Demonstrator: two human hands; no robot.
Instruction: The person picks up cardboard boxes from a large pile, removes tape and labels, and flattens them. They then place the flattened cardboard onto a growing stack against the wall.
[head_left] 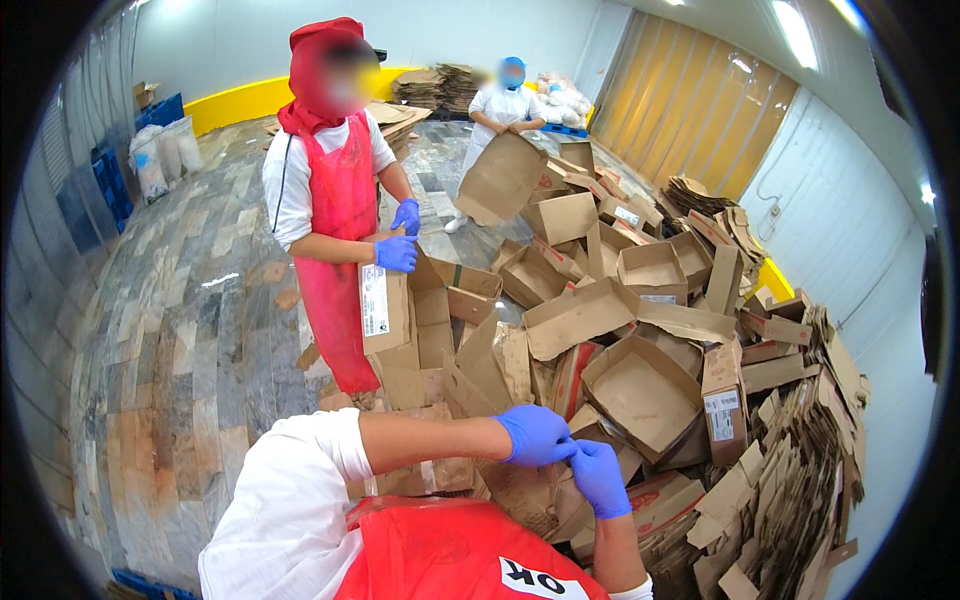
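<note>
My left hand [535, 436] and my right hand [600, 478], both in blue gloves, meet at the fingertips above a cardboard sheet [515, 490]. Their fingers are pinched together; whatever lies between them, if anything, is too small or hidden to make out. Just beyond my hands sits an open, empty cardboard box [640, 390] on the heap. Another box [580, 318] lies tilted behind it. To my right, flattened cardboard [770, 500] is stacked in a leaning pile. My red apron [460, 550] fills the lower edge.
At the left, a co-worker in a red apron [340, 200] grips a box [385, 310] with blue-gloved hands. Farther back, a person in white [512, 105] holds a large open box [502, 180]. Loose boxes cover the floor ahead. Yellow barriers [235, 105] line the walls.
</note>
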